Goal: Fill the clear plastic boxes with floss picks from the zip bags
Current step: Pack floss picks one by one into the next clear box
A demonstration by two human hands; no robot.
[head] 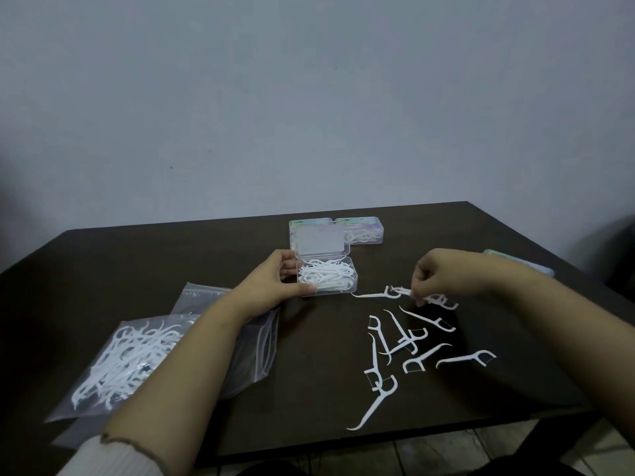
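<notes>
Dim, cool, bluish indoor light with no visible source; the plain grey-blue wall (309, 97) is evenly lit and darkens toward the left edge and corners. The dark brown table top (178, 255) swallows detail, so the loose white plastic floss picks (395, 341) stand out in high contrast, with only soft, faint shadows under the forearms. Wide-angle bowing curves the table's edges, the overall picture is soft and slightly noisy, and the clear plastic zip bag (113, 362) shows a dull sheen, not hard glare.
</notes>
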